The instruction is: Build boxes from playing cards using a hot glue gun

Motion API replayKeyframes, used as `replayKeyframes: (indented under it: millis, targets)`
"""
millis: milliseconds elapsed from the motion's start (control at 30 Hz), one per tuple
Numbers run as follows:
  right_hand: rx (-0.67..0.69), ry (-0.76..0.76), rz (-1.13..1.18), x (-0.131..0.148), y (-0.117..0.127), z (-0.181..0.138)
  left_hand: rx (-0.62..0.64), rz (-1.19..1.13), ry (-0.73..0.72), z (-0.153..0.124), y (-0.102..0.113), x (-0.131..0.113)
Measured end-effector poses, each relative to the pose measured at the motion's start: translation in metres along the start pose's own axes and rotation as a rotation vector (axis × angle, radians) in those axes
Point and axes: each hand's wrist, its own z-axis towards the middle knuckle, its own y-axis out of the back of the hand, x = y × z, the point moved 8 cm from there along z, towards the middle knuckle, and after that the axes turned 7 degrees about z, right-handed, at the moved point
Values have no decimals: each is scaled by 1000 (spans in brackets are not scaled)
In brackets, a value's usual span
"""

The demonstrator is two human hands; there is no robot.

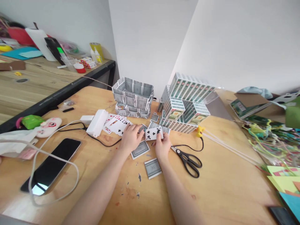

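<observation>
My right hand [162,144] pinches a playing card [152,134], a five of clubs with its face up, between thumb and fingers. To its left, my left hand [132,136] has its fingers curved and apart, close to the card's left edge. Part of a grey piece shows beyond its fingertips, and I cannot tell whether they touch it. Face-down cards lie under and near my wrists: one patterned card [140,150] and a nearer folded-edged card [153,168]. Several loose face-up cards [114,125] spread beside my left hand. Black-handled scissors [188,161] lie right of my right wrist.
Behind the hands stands a basket made of cards [133,93], stacked on another one. A stack of card boxes [187,103] rises to its right. A white block [97,122] with cables, a phone [52,165], clear sticks [229,147] and colourful string [274,140] lie around.
</observation>
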Motion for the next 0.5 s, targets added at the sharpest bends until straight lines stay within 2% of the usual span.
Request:
replayKeyframes:
  millis: [100, 233, 300, 500]
  targets:
    - [-4, 4, -11, 2, 0, 0, -34, -28, 37, 2, 2, 8]
    - [-88, 30, -22, 2, 7, 0, 82, -15, -85, 1, -13, 3]
    - [-119, 43, -30, 2, 10, 0, 125, -13, -102, -1, -17, 2]
    - [-145, 71, -52, -1, 14, 0, 123, -82, -36, 2, -14, 5]
